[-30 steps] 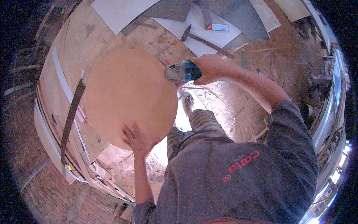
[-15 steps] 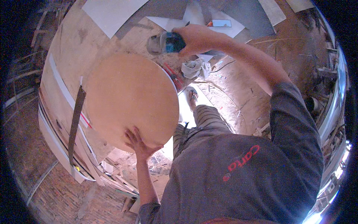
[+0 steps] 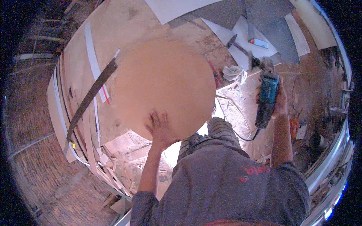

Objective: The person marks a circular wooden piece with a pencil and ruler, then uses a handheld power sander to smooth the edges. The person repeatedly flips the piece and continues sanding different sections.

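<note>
A round, tan wooden disc (image 3: 166, 83) lies over the worktable to the left of my legs. My left hand (image 3: 161, 130) rests on its near edge with the fingers spread over the top face. In my right hand (image 3: 279, 100) is an angle grinder (image 3: 267, 96) with a teal body and dark ends, held upright, well to the right of the disc and apart from it. Its head points away from me, and a dark cord trails from its near end. Between disc and grinder lies a crumpled pale cloth (image 3: 234, 74).
Beyond the cloth, a hammer (image 3: 239, 46) and a phone (image 3: 260, 43) lie on grey and white sheets (image 3: 222, 32). A long dark strip (image 3: 92, 94) crosses the table on the left. Wood offcuts (image 3: 113, 179) are heaped at the lower left; a brick floor (image 3: 49, 165) lies beyond.
My right hand has brought the angle grinder from beyond the disc back toward me and to the right. The left hand stays on the disc's edge. The whole view has shifted.
</note>
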### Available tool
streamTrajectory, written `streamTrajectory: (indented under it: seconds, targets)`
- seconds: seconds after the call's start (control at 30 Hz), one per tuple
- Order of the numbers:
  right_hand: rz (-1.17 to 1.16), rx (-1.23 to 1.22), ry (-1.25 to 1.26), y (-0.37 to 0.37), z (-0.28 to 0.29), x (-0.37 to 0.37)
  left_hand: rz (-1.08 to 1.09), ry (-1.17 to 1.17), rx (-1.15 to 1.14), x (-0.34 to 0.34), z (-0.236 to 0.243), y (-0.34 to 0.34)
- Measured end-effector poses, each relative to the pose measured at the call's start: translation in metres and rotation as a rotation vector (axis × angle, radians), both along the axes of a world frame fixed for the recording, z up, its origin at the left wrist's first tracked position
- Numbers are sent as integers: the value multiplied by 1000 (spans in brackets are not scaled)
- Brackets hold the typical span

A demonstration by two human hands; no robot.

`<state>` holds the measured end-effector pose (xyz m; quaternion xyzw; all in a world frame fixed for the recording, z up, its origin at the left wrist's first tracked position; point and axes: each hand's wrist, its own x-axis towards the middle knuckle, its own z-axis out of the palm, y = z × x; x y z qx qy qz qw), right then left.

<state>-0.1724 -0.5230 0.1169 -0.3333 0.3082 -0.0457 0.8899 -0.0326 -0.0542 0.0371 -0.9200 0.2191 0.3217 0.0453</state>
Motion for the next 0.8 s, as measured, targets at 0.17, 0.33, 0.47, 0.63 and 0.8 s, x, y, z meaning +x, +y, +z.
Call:
streamTrajectory:
  seconds: [0.17, 0.33, 0.47, 0.63, 0.8]
  targets:
    - [-135, -180, -3, 54, 6, -49, -79, -81, -276, 0, -4, 31]
    - [-273, -258, -116, 123, 19, -73, -23, -150, -719, -13, 4, 34]
    - [-310, -346, -278, 175, 12, -77, 1, 171, -1095, -34, 40, 16]
    - [-308, -174, -407, 228, 10, -59, 68, 767, -1112, -62, 52, -12]
    - [-156, 31, -549, 249, -3, -45, 34, 1292, -945, -71, 75, -44]
